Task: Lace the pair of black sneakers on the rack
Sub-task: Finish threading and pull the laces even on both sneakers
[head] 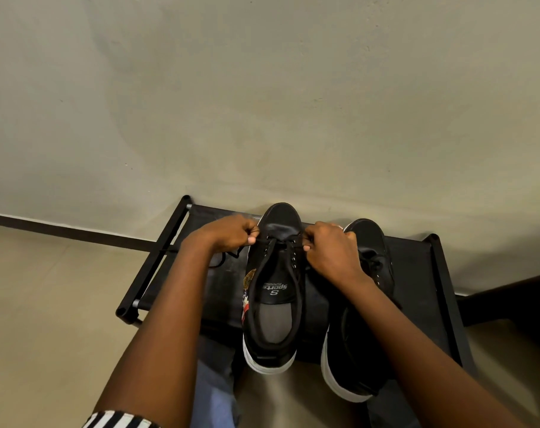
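The black sneakers stand side by side on the top shelf of a low black rack (423,261) against the wall, toes toward the wall, and the work is now on the left sneaker (273,288). The right sneaker (359,335) waits just beside it; whether it is already laced I cannot tell, because the forearm covers it. The left hand (231,234) has its fingers curled and pinches one end of the black lace (270,245) at the shoe's left edge. The right hand (330,248) is also closed, pinching the other end at the right edge. The lace crosses only the lowest eyelets near the toe, and the silver eyelets above look empty, so I judge the lacing has just begun. The next move probably needs the two ends pulled even, then each one threaded across into the next eyelet, without twisting.
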